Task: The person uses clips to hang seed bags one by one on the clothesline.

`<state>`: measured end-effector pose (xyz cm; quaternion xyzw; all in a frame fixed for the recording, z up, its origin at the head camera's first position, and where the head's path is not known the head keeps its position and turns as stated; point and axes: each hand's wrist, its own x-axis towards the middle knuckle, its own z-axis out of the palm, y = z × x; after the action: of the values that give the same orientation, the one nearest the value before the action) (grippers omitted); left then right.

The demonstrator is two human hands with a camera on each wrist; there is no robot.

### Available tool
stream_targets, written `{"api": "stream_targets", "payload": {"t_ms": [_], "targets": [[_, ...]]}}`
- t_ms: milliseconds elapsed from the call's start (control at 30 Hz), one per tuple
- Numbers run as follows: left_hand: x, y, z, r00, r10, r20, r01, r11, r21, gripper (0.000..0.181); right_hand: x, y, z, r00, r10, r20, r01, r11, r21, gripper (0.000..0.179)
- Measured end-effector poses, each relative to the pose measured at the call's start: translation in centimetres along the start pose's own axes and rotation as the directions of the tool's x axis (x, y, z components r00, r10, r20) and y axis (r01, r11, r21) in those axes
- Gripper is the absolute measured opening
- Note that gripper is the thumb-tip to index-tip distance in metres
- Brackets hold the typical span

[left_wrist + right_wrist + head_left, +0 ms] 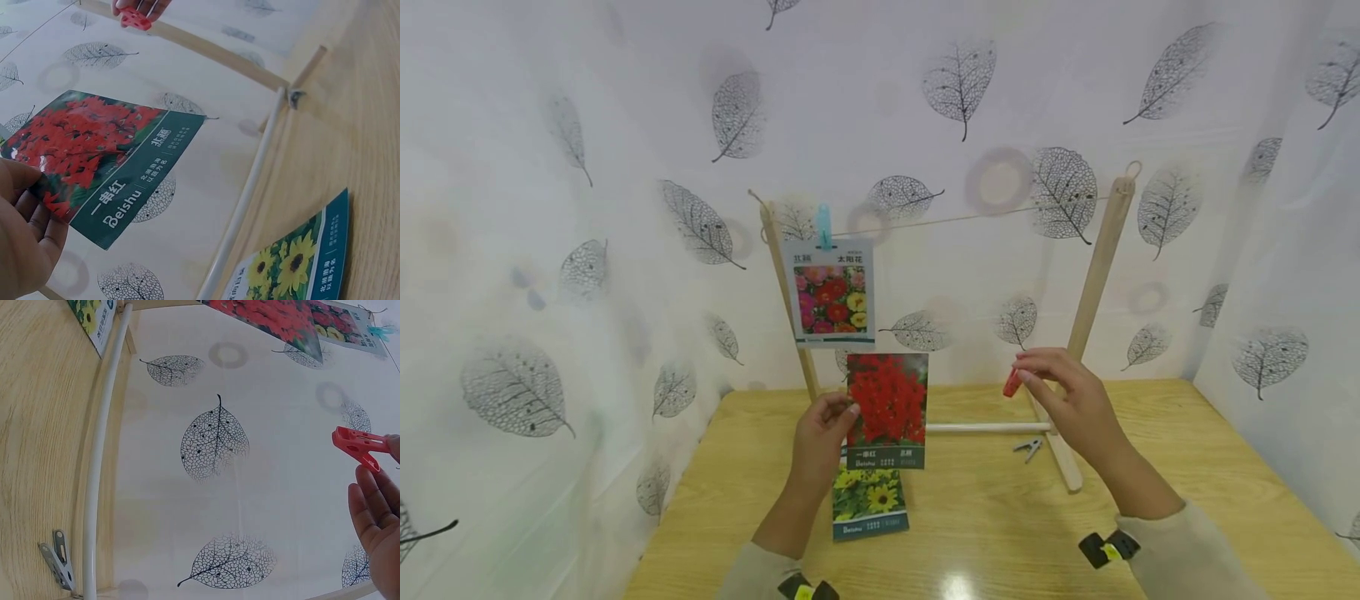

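A seed packet with red flowers (887, 408) is pinched at its left edge by my left hand (820, 437), held upright above the table. In the right wrist view, my right hand (381, 519) grips a red clothespin (359, 444) between thumb and fingers. It is off to the right of the packet, below the string (970, 218). A second packet, with mixed flowers (831, 296), hangs from the string by a light blue clothespin (824, 227). On the table lies a packet with yellow flowers (872, 504), partly covered in the head view by the red-flower packet.
Two wooden posts (1093, 275) carry the string, and a white rod (988, 428) joins them low down. A grey clothespin (1028, 448) lies on the wooden table (985, 517) by the right post's foot. Leaf-patterned curtain (865, 100) surrounds the back and sides.
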<state>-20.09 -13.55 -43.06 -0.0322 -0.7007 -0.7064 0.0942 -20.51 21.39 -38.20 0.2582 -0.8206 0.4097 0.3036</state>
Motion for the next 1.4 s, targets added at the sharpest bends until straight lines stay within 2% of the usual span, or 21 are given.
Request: {"api": "stream_targets", "payload": {"t_ms": [400,767,1000,1400], "targets": [[0.1,0.4,0.2,1.000,0.006,-0.012,-0.006,1.000,0.016,0.021,0.8,-0.7,-0.1,1.000,-0.010,-0.007,0.010,1.000,-0.001,0.024],[0.3,0.0,0.5,1.000,-0.011,-0.013,0.011,1.000,0.019,0.021,1.5,-0.4,-0.3,0.999,-0.052,0.005,0.052,0.999,-0.008,0.024],[0.4,0.1,0.5,1.000,0.007,0.006,-0.006,0.999,-0.031,0.018,2.3,-0.8,-0.6,0.998,-0.068,0.012,0.068,0.998,-0.005,0.024],[0.5,0.2,0.8,0.999,0.033,-0.010,-0.033,0.999,0.009,0.021,3.4,-1.1,-0.6,0.994,-0.106,0.017,0.106,0.994,0.020,0.028]]}}
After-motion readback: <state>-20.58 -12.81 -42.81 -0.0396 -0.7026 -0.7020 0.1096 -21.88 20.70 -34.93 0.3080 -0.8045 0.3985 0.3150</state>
